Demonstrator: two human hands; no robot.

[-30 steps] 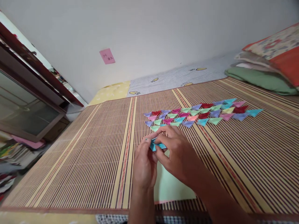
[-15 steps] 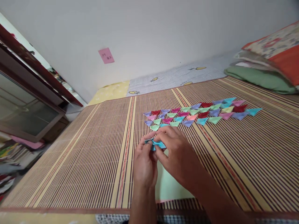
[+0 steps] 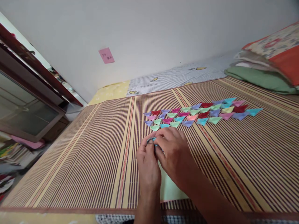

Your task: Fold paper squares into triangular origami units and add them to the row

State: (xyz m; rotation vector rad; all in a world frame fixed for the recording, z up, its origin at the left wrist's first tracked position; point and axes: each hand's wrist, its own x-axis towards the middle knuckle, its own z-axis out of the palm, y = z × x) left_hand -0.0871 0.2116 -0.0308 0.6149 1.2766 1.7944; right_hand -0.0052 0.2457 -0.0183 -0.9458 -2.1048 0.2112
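A small piece of blue folded paper (image 3: 152, 139) is pinched between my two hands, mostly hidden by the fingers. My left hand (image 3: 148, 158) grips its left side, with the thumb on top. From the right, my right hand (image 3: 174, 149) presses thumb and fingertips onto the same paper. Under my wrists lies a pale green sheet (image 3: 173, 186), partly covered by the hands and forearm. Just beyond my fingertips, several small folded paper pieces (image 3: 187, 123) in many colours stand in rows.
A striped bamboo mat (image 3: 88, 155) covers the bed. At the far right are a stacked green cushion (image 3: 259, 81) and a floral pillow (image 3: 280, 43). A pink note (image 3: 106, 55) is stuck on the wall (image 3: 163, 37). A glass-fronted cabinet (image 3: 30, 109) stands at left.
The blue paper has been folded or turned inward, so less of it shows. My left hand has shifted slightly right, closer to the right hand. The rows of paper pieces are unchanged.
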